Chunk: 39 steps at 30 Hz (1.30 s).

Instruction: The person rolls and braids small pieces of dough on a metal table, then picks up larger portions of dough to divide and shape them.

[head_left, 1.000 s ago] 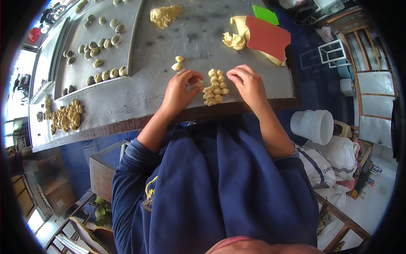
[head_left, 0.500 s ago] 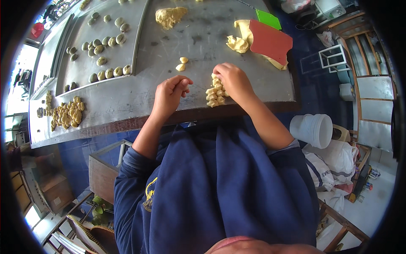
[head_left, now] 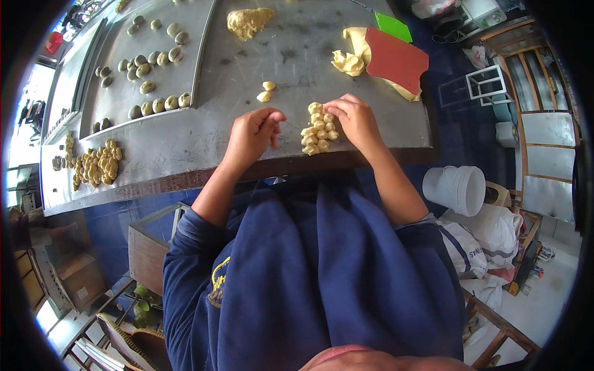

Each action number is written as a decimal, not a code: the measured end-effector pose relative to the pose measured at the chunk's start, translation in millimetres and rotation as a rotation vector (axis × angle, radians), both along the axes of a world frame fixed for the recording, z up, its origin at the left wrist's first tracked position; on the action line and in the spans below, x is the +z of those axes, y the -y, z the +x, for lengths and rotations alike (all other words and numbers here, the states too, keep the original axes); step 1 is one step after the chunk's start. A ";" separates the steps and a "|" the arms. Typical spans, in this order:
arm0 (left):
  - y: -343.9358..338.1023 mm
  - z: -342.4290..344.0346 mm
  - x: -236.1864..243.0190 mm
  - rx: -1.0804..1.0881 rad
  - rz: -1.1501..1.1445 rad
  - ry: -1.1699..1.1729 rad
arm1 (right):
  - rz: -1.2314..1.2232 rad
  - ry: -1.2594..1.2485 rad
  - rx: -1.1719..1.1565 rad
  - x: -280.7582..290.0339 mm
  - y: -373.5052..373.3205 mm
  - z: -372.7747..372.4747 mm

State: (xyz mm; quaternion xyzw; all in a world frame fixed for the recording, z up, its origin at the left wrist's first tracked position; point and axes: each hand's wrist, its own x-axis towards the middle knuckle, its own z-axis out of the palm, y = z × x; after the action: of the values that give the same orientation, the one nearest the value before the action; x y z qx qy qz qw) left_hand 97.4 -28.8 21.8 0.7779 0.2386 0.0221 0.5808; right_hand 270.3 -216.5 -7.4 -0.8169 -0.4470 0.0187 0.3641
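Observation:
My right hand (head_left: pixel 356 119) is at the upper right of a cluster of small pale-yellow dough pieces (head_left: pixel 318 131) near the table's front edge. Its thumb and fingers come together in a pinch beside the topmost piece; what lies between the fingertips, if anything, is too small to tell. To the left of the cluster, my left hand (head_left: pixel 253 134) hovers over the metal table with curled fingers and thumb pressed in, their inside hidden. Two loose dough pieces (head_left: pixel 265 93) lie beyond it, touching neither hand.
Rounded greenish-brown pieces (head_left: pixel 146 87) stand on a metal tray (head_left: pixel 117 43) at the left. Several yellowish pieces (head_left: pixel 99 163) are heaped in front. A crumbly dough lump (head_left: pixel 249 23) is at the back, and smooth dough (head_left: pixel 351 63) lies under a red sheet (head_left: pixel 396 62) beside a green scraper (head_left: pixel 393 28).
My right hand has drawn back to the right, off the top of the cluster, uncovering its upper pieces. The left hand has shifted slightly right, its fingers still curled.

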 end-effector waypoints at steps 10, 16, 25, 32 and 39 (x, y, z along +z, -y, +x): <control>13.9 14.8 -14.8 -0.276 0.692 0.262 | 0.048 0.020 0.023 2.7 12.2 -18.2; 28.5 19.3 -13.4 -0.304 0.636 0.295 | -0.026 0.040 -0.040 13.5 18.3 -30.4; 17.1 5.1 -6.6 -0.084 0.350 0.289 | 0.022 0.072 0.073 39.4 -37.4 12.2; -10.2 -54.4 -8.1 0.109 0.219 0.213 | -0.036 0.455 0.306 3.6 -181.0 79.2; -20.4 -97.4 -4.8 0.395 0.040 0.271 | -0.051 0.485 0.127 -51.5 -270.0 94.2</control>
State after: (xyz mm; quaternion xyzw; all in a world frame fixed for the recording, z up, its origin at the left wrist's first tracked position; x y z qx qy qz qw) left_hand -0.1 -8.4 17.0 0.7174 0.3054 0.2443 0.5766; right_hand 364.6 53.5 -58.9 -0.7765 -0.5712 -0.1438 0.2237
